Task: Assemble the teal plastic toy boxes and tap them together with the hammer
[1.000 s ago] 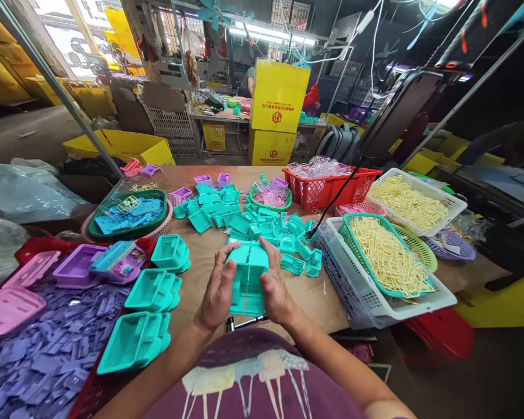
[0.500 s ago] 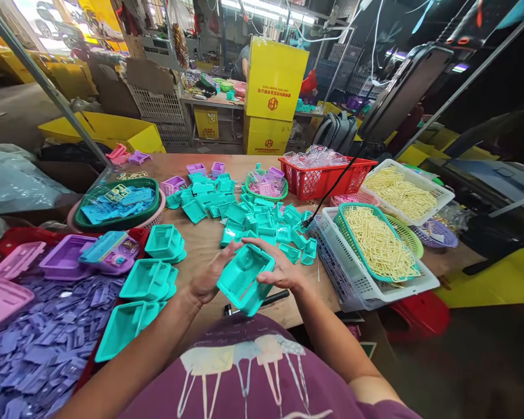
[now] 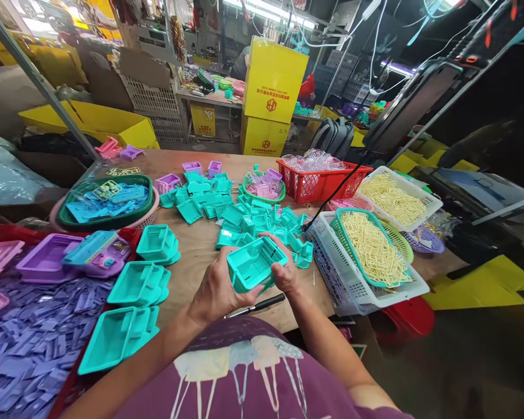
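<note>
Between both hands, over the front of the table, is a teal plastic tub (image 3: 250, 269) with its open side up. My left hand (image 3: 220, 288) grips its left side, thumb along the near wall. My right hand (image 3: 283, 265) closes on the right end, with the thumb at the near rim. Beneath the tub lies a black-handled tool (image 3: 268, 302), partly hidden by my hands and shirt. Beyond, loose teal parts (image 3: 240, 218) are heaped on the table. To the left, stacked teal tubs (image 3: 136, 283) stand in a row.
A red bin of small purple pieces (image 3: 35, 343) fills the lower left. At the right, a teal basket of pale yellow sticks (image 3: 369, 247) rests on a white crate (image 3: 332, 262). Behind are a red basket (image 3: 318, 183) and a green basket of blue parts (image 3: 109, 218).
The tub has turned from steeply tilted to more level and shifted slightly right. My left hand has moved from beside it to a grip with the thumb on its near wall.
</note>
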The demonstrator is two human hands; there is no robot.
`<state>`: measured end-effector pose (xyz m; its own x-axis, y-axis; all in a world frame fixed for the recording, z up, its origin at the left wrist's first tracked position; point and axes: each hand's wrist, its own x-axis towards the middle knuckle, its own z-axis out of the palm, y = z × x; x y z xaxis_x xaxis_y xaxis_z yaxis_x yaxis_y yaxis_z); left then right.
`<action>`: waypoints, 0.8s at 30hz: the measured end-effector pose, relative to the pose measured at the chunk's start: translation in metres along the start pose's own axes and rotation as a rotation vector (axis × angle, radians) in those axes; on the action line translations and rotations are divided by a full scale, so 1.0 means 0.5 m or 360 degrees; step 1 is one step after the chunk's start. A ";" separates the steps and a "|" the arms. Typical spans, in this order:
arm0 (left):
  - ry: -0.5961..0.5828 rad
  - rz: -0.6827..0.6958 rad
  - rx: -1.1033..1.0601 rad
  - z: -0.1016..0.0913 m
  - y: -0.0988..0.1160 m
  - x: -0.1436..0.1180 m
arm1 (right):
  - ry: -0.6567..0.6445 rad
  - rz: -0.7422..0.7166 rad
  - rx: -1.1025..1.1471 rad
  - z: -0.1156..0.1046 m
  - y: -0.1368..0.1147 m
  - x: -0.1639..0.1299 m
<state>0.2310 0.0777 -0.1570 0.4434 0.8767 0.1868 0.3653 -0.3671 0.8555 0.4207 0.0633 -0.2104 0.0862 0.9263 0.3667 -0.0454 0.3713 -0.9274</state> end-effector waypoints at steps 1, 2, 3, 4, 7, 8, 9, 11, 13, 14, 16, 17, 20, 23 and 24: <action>-0.0004 -0.0009 -0.0002 -0.001 -0.003 0.003 | 0.0005 0.0003 -0.0017 0.001 0.001 0.001; -0.0006 -0.0012 -0.0007 -0.001 -0.006 0.005 | 0.0016 0.0015 -0.0038 0.002 0.002 0.001; -0.0006 -0.0001 -0.0015 0.000 -0.010 0.007 | 0.0033 0.0030 -0.0064 0.005 0.002 0.001; 0.0005 0.0030 -0.0026 0.001 -0.014 0.008 | 0.0062 0.0042 -0.0092 0.009 0.003 0.002; 0.0096 0.0172 -0.0046 0.008 -0.027 0.009 | 0.0165 0.0088 -0.0189 0.025 0.007 0.003; 0.0120 0.0179 -0.0043 0.011 -0.031 0.008 | 0.0177 0.0115 -0.0223 0.030 0.008 0.004; 0.0131 0.0151 -0.0033 0.015 -0.034 0.006 | 0.0166 0.0147 -0.0257 0.035 0.010 0.004; 0.0121 0.0032 -0.0007 0.020 -0.039 0.002 | 0.0111 0.0201 -0.0321 0.038 0.014 0.004; 0.0115 -0.0056 0.0021 0.025 -0.039 -0.001 | 0.0078 0.0221 -0.0361 0.034 0.020 0.002; 0.0121 -0.0073 0.0038 0.027 -0.039 -0.001 | 0.0082 0.0225 -0.0358 0.031 0.023 0.000; 0.0141 -0.0087 0.0061 0.030 -0.037 0.002 | 0.0130 0.0222 -0.0288 0.025 0.029 -0.003; 0.0146 -0.0089 0.0065 0.032 -0.035 0.005 | 0.0167 0.0211 -0.0233 0.023 0.033 -0.004; 0.0066 -0.0112 0.0058 0.037 -0.031 0.012 | 0.0334 0.0159 -0.0133 0.017 0.041 -0.010; -0.0075 -0.0219 0.0073 0.036 -0.031 0.014 | 0.0392 0.0177 -0.0258 0.006 0.038 -0.019; -0.0090 -0.0267 0.0094 0.033 -0.036 0.018 | 0.0364 0.0199 -0.0350 -0.001 0.033 -0.021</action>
<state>0.2418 0.0869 -0.1789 0.4167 0.9089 0.0148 0.4849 -0.2360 0.8421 0.4195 0.0597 -0.2299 0.3158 0.9164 0.2460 0.1441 0.2099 -0.9670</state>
